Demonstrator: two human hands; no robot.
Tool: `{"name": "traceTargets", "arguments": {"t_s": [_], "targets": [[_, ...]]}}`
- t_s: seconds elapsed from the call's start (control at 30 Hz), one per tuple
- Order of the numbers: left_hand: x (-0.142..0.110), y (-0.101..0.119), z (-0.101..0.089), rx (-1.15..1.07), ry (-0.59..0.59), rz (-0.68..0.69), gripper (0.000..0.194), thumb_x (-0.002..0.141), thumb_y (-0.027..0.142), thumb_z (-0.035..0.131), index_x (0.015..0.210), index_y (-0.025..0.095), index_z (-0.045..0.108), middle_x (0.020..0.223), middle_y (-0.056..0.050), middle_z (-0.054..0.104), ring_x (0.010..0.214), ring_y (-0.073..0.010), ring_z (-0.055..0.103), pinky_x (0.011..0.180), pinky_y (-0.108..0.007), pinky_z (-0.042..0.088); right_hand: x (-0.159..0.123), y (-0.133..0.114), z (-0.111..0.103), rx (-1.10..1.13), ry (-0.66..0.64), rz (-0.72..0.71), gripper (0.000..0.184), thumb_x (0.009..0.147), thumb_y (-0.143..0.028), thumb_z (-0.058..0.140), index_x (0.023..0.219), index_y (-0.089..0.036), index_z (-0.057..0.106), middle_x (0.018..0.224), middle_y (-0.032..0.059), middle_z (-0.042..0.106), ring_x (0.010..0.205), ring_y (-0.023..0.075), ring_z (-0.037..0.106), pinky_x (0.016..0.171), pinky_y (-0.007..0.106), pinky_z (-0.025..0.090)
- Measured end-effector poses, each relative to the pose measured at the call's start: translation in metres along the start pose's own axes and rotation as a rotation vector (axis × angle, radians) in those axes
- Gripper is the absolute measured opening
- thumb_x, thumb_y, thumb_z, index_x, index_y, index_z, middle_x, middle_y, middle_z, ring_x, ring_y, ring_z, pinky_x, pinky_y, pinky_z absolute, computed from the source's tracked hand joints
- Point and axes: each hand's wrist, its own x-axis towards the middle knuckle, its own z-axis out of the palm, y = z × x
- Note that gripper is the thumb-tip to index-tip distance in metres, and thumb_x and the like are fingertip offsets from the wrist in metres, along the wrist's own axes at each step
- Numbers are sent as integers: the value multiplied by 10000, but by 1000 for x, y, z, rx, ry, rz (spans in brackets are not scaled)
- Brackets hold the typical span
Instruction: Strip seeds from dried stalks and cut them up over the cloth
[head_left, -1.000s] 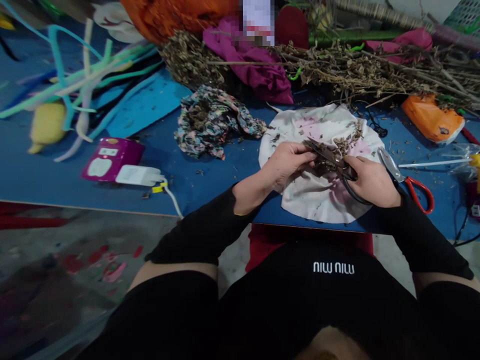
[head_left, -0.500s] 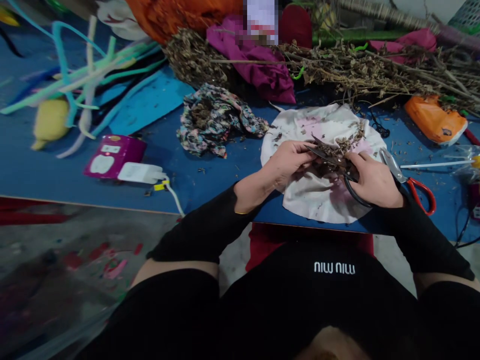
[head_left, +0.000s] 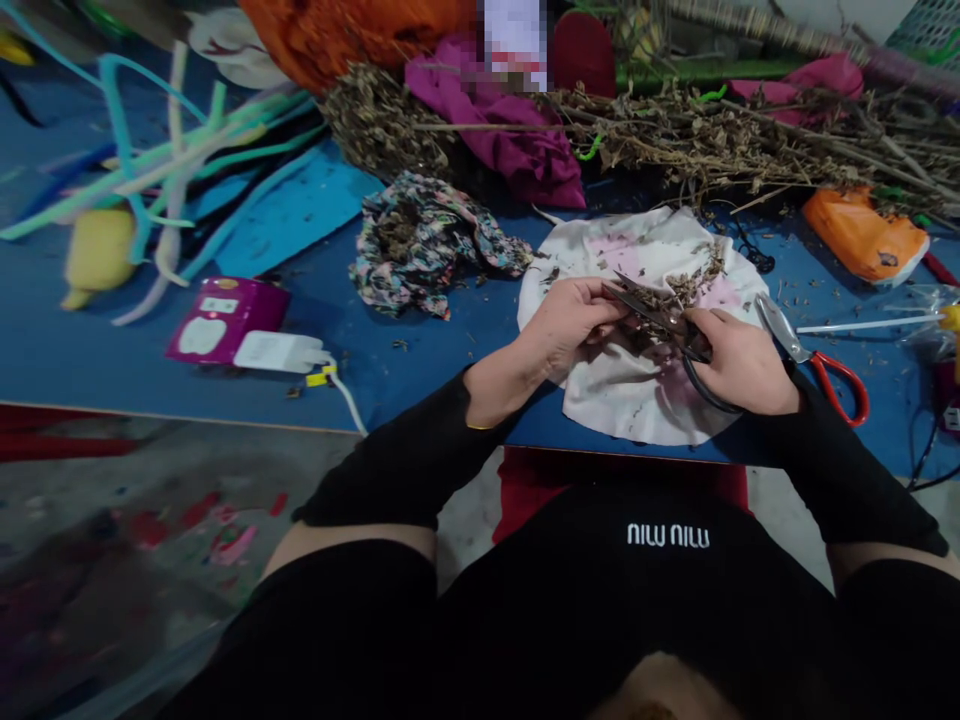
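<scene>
My right hand [head_left: 739,365] grips black-handled scissors [head_left: 660,312], whose blades point left and stand apart. My left hand [head_left: 566,325] is closed on a small clump of dried plant material [head_left: 651,330] right at the blades. Both hands hover over a round white cloth with pink stains [head_left: 622,390] that lies on the blue table [head_left: 420,350]. Dry plant bits [head_left: 694,280] are scattered on the cloth beyond my hands.
Red-handled shears [head_left: 814,360] lie just right of the cloth. A floral cloth [head_left: 424,240] sits to the left, a magenta box with a white charger [head_left: 240,335] further left. Dried branches [head_left: 720,135], purple fabric [head_left: 517,140], an orange bag [head_left: 862,235] and coloured strips [head_left: 165,160] fill the back.
The hands stay over the cloth. The scissor blades have shifted slightly against the clump in my left hand; otherwise only the camera has wobbled.
</scene>
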Motion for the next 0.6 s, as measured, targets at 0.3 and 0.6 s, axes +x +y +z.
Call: {"name": "traceTargets", "arguments": {"t_s": [0.3,0.6], "targets": [[4,-4,0,-15,-16,-19,119,769,43,722,770,150,672,656,-25,717,375,-20,363,370,-185,216,1,-2,-3,-57,-47,12,505,897,-357,502,1330,-149,657,1081,164,726,871,289,668,682,342,398],[1,5,-1,-32,-11,-73,122,768,85,740,831,139,650,690,-12,702,389,-22,376,370,-190,219,2,3,2,1,-22,1,455,906,-346,502,1277,-147,673,1063,158,743,877,280,668,711,335,419]]}}
